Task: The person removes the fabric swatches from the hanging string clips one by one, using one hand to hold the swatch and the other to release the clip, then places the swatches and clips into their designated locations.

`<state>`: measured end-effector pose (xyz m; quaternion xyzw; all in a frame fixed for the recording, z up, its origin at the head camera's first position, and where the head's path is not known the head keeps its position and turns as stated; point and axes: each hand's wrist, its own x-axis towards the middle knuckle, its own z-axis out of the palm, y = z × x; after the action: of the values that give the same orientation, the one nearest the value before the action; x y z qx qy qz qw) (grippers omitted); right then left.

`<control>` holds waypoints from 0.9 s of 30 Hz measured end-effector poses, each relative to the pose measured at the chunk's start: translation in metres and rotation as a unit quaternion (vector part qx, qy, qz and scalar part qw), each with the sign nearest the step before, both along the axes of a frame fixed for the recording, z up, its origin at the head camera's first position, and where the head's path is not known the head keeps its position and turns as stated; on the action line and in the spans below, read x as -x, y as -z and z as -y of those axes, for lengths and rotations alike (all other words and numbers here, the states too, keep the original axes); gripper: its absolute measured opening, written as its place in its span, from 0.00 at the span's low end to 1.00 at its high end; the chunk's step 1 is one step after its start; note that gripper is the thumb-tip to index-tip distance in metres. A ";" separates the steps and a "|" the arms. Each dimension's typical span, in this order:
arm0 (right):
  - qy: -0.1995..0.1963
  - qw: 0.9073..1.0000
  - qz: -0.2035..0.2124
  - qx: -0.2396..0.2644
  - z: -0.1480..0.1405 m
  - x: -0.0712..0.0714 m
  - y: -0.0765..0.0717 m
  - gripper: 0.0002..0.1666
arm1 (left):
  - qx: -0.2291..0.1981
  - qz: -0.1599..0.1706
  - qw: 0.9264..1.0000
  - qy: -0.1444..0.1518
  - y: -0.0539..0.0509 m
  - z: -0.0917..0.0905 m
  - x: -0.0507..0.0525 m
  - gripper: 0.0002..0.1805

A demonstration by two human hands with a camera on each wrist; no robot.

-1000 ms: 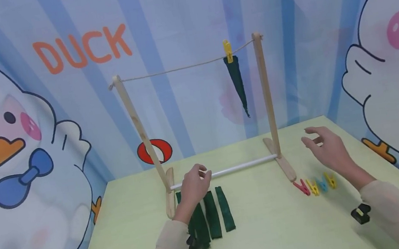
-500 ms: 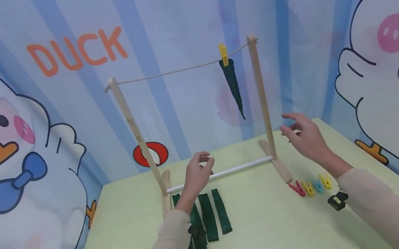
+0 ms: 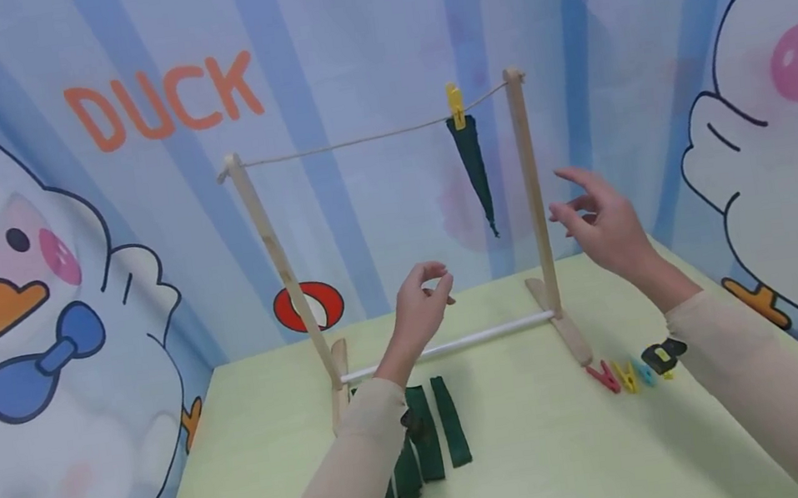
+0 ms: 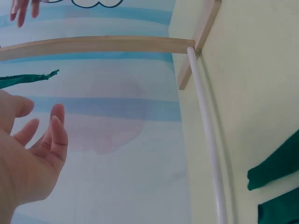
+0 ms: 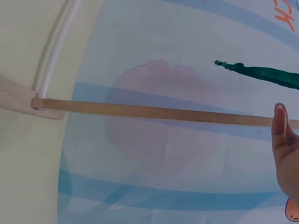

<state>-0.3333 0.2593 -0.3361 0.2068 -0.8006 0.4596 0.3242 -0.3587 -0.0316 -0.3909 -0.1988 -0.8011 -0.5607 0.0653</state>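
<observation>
A dark green cloth strip (image 3: 472, 168) hangs from the rope (image 3: 355, 142) by a yellow clothespin (image 3: 456, 106), near the right post (image 3: 534, 197) of a wooden stand. My left hand (image 3: 417, 305) is raised above the white bar (image 3: 489, 332), below and left of the hanging strip, its fingers loosely bent around nothing. To the right of the post, my right hand (image 3: 604, 230) hovers with relaxed fingers and holds nothing. In the left wrist view the strip's ragged lower end (image 4: 49, 74) shows just above the left hand (image 4: 37, 154).
Several green strips (image 3: 427, 435) lie on the table (image 3: 530, 442), partly hidden by the left forearm. A red clothespin (image 3: 603, 377), a yellow one (image 3: 625, 376) and a blue one (image 3: 644, 371) lie by the stand's right foot (image 3: 573, 339); another yellow one is mostly covered by the right wrist.
Both hands have risen from near the table. My left hand has moved up and to the right, my right hand up and slightly left toward the post. The hanging strip stays clipped.
</observation>
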 end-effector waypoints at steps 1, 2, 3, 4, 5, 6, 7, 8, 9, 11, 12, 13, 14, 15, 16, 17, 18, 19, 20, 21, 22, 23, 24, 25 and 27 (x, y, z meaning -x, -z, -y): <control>-0.003 1.000 -0.005 0.000 0.002 0.001 -0.004 0.31 | -0.002 0.000 1.000 -0.001 -0.002 -0.002 0.002 0.18; -0.004 1.000 -0.011 -0.001 0.003 0.002 -0.008 0.31 | -0.006 -0.001 1.000 -0.002 -0.004 -0.004 0.003 0.18; -0.005 1.000 -0.019 -0.002 0.006 0.003 -0.012 0.31 | -0.009 -0.001 1.000 -0.003 -0.005 -0.007 0.005 0.18; -0.006 1.000 -0.026 -0.004 0.008 0.004 -0.016 0.31 | -0.014 -0.001 1.000 -0.003 -0.007 -0.008 0.006 0.18; -0.007 0.999 -0.033 -0.004 0.011 0.004 -0.019 0.31 | -0.021 -0.002 1.000 -0.003 -0.008 -0.010 0.007 0.18; -0.009 0.999 -0.040 -0.005 0.013 0.003 -0.024 0.31 | -0.026 -0.002 1.000 -0.002 -0.009 -0.012 0.008 0.18; -0.012 0.999 -0.046 -0.003 0.017 0.000 -0.029 0.31 | -0.032 -0.003 0.999 -0.001 -0.010 -0.014 0.009 0.18; -0.014 0.999 -0.052 -0.003 0.020 -0.003 -0.033 0.30 | -0.036 -0.003 0.999 0.000 -0.011 -0.015 0.010 0.18; -0.016 0.998 -0.058 -0.001 0.023 -0.006 -0.038 0.30 | -0.040 -0.002 0.999 -0.001 -0.012 -0.017 0.011 0.18; -0.019 0.998 -0.064 0.006 0.027 -0.011 -0.047 0.29 | -0.049 0.000 0.999 -0.004 -0.013 -0.019 0.012 0.18; -0.018 0.998 -0.067 0.009 0.029 -0.012 -0.050 0.29 | -0.052 0.000 0.999 -0.005 -0.013 -0.020 0.013 0.18; -0.017 0.997 -0.069 0.012 0.030 -0.012 -0.053 0.29 | -0.056 0.001 0.998 -0.006 -0.013 -0.020 0.014 0.18; -0.015 0.997 -0.072 0.014 0.030 -0.008 -0.054 0.28 | -0.060 0.001 0.998 -0.006 -0.013 -0.021 0.014 0.18; -0.014 0.997 -0.073 0.016 0.030 -0.004 -0.055 0.28 | -0.061 0.001 0.998 -0.005 -0.013 -0.021 0.014 0.18; -0.014 0.997 -0.073 0.017 0.029 0.001 -0.056 0.28 | -0.061 0.000 0.998 -0.004 -0.013 -0.020 0.015 0.19; -0.014 0.997 -0.075 0.016 0.028 0.005 -0.058 0.28 | -0.061 -0.001 0.998 -0.003 -0.014 -0.020 0.016 0.19; -0.014 0.997 -0.078 0.012 0.028 0.009 -0.060 0.28 | -0.060 -0.002 0.998 -0.001 -0.015 -0.020 0.017 0.19; -0.014 0.997 -0.082 0.007 0.027 0.014 -0.062 0.28 | -0.059 -0.004 0.998 0.001 -0.016 -0.020 0.018 0.19; -0.013 0.996 -0.084 0.000 0.026 0.017 -0.064 0.28 | -0.058 -0.006 0.998 0.002 -0.018 -0.020 0.019 0.19; -0.011 0.996 -0.088 -0.007 0.026 0.019 -0.067 0.28 | -0.058 -0.009 0.998 0.002 -0.020 -0.020 0.021 0.19; -0.008 0.996 -0.090 -0.015 0.027 0.021 -0.070 0.28 | -0.058 -0.011 0.998 0.001 -0.022 -0.020 0.022 0.19; -0.005 0.995 -0.092 -0.023 0.027 0.022 -0.073 0.28 | -0.061 -0.011 0.998 0.002 -0.025 -0.021 0.024 0.19; -0.001 0.995 -0.093 -0.029 0.028 0.023 -0.076 0.28 | -0.063 -0.012 0.998 0.002 -0.028 -0.021 0.025 0.19; 0.000 0.995 -0.092 -0.034 0.029 0.024 -0.078 0.28 | -0.065 -0.012 0.998 0.002 -0.030 -0.022 0.026 0.19; -0.002 0.995 -0.091 -0.039 0.031 0.026 -0.083 0.28 | -0.077 -0.011 0.997 0.001 -0.036 -0.024 0.028 0.19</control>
<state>-0.3595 0.2280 -0.2531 0.2619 -0.7846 0.4085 0.3860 -0.3867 -0.0075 -0.3545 -0.1999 -0.7547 -0.6185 0.0887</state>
